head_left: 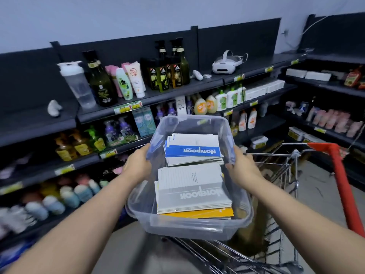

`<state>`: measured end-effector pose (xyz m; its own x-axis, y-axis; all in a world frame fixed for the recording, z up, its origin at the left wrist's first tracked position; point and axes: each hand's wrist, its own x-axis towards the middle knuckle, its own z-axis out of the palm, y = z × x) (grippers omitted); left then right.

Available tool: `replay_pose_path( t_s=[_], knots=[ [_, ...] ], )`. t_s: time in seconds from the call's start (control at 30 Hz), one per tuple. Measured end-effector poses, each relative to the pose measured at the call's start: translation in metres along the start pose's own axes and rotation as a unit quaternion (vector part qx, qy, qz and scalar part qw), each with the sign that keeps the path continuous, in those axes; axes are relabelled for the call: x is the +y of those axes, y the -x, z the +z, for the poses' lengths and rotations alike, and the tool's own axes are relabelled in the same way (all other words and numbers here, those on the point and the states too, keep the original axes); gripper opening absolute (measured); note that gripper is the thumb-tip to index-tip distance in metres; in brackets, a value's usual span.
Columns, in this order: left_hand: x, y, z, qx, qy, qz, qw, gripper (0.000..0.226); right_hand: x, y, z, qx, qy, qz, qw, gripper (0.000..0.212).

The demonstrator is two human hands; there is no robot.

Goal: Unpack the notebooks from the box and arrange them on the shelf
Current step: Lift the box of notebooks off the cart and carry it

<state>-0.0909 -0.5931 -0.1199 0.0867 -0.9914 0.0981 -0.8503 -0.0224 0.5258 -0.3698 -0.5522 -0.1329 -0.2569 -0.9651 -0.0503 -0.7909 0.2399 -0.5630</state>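
The box [189, 228] hangs in the air above the shopping cart [284, 171], carried by the person alone. The left hand [138, 165] is clamped on its left rim with fingers curled over the edge, and the right hand [244, 167] is clamped on the right rim likewise. The notebooks lie inside in two loose stacks. The far stack [192, 149] is topped by a blue-banded cover, the near stack [194, 191] by a grey one, with a yellow cover at its bottom.

The likeliest trouble is a slip or a tilt. The walls look thin, smooth and springy, so the rim may flex under the load. Both grips seem to sit farther out than the near stack, whose weight could drag the near end down. Any tilt would probably send the slick covers sliding and fanning out. The shelf [35, 115] is crowded in places, so a careless set-down could topple the bottles [102, 86] or nudge the white headset [227, 63] farther right.

The box is clear plastic with rounded corners and a rolled lip. The notebooks are thin, flat rectangles with paper covers. The cart is bare wire with a red handle [339, 175]. The shelf is dark and matte.
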Motion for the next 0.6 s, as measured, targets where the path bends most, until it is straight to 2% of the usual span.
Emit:
replay_pose_path(
  t_s=[0.13,0.3,0.6],
  knots=[
    [-0.036,0.043,-0.028,0.055,0.002,-0.059,0.997,0.062,-0.031,0.017,0.009,-0.045,-0.006,-0.063,0.997,0.059],
    [-0.084,0.113,-0.062,0.124,-0.001,-0.125,0.984,0.054,-0.076,0.053,0.033,-0.112,0.002,-0.147,0.983,0.062],
    [-0.195,0.278,-0.13,0.205,0.017,-0.282,0.937,0.048,-0.174,0.154,0.117,-0.217,0.021,-0.308,0.926,0.054]
  ],
)
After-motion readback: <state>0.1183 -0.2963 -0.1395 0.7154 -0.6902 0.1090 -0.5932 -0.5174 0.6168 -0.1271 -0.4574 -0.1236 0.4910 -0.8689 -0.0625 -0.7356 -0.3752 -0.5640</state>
